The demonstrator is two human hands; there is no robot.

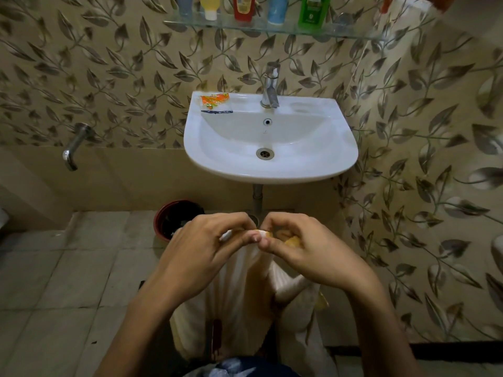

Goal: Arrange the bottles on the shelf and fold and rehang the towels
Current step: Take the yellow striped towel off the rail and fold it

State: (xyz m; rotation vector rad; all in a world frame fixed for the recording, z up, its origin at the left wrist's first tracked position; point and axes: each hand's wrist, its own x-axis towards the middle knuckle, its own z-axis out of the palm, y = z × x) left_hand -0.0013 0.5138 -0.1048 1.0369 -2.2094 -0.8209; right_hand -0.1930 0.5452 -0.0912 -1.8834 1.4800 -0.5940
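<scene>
Head view: both hands meet below the sink (272, 170), left hand (201, 257) and right hand (307, 248) each pinching the top edge of a white towel (239, 308) with curled fingers; it hangs down between the forearms. Bottles (244, 8) stand in a row on the glass shelf (272, 29) above.

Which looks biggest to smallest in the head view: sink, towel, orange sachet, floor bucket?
1. Sink and towel: similar apparent area; the towel hangs nearer the camera, partly hidden by the left hand and right hand, so unranked.
2. Floor bucket, partly hidden.
3. Orange sachet.
</scene>
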